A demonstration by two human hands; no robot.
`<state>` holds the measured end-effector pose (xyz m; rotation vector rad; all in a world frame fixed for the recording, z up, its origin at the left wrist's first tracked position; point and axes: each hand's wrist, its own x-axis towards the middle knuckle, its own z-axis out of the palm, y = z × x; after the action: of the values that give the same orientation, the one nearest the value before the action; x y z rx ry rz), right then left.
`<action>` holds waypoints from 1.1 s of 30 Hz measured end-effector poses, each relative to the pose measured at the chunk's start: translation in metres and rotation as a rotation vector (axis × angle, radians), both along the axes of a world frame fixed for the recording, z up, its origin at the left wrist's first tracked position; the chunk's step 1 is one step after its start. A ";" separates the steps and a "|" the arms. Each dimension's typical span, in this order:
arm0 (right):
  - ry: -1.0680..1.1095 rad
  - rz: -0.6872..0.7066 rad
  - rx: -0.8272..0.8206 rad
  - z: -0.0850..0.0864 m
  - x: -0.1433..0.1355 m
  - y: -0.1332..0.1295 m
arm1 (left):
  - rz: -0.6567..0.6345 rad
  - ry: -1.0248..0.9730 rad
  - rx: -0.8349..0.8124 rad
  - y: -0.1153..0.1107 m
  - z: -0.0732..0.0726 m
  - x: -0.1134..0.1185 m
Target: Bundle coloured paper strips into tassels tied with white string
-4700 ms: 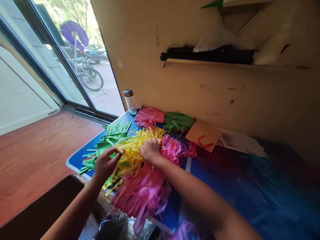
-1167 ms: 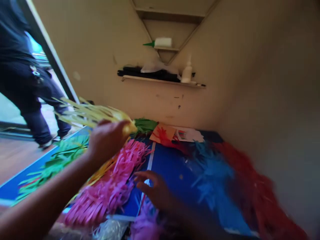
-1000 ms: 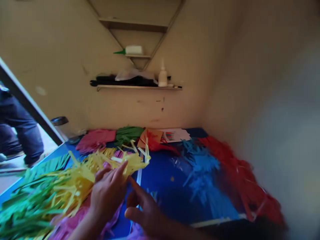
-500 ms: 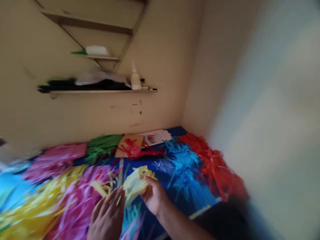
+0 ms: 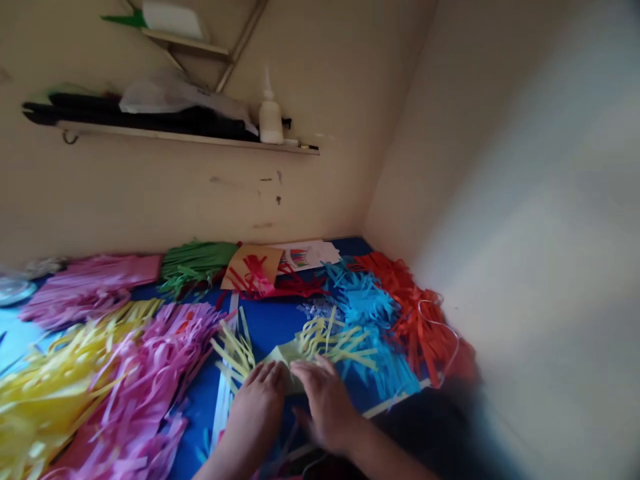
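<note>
A pale yellow sheet of fringed paper (image 5: 281, 353) is spread on the blue table, its cut strips fanning out to the left and right. My left hand (image 5: 264, 393) has its fingers bent closely over the sheet's near edge; its thumb is hidden. Beside it, my right hand (image 5: 327, 403) rests with outstretched fingers on the paper's right part, the thumb apart and blurred. Left of my hands lie pink fringed paper (image 5: 145, 373) and yellow fringed paper (image 5: 75, 393).
Blue fringe (image 5: 373, 307) and red fringe (image 5: 415, 313) lie to the right by the wall. Green fringe (image 5: 200, 263), a brown card (image 5: 240, 267) and a printed sheet (image 5: 317, 253) line the back. Above, a shelf (image 5: 175, 135) carries a white bottle (image 5: 271, 120).
The pale yellow paper went from being held up between both hands to lying spread on the table, strips out to both sides. My hands came together over it. The view shifted downward.
</note>
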<state>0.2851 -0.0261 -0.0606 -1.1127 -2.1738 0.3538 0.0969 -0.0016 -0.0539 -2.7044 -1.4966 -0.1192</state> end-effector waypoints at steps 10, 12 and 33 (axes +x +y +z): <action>-0.166 0.216 0.023 -0.007 0.000 0.032 | 0.220 -0.040 -0.091 -0.019 0.028 -0.074; -0.198 0.206 -0.002 -0.006 -0.002 0.033 | 0.191 -0.022 0.009 -0.024 0.039 -0.084; -0.197 -0.289 -0.385 -0.002 -0.013 0.073 | 0.250 -0.037 -0.341 0.032 0.007 -0.023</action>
<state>0.2717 0.0469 -0.0629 -1.7159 -2.1198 0.5668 0.0742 0.0308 -0.0468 -2.7342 -2.0153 0.1070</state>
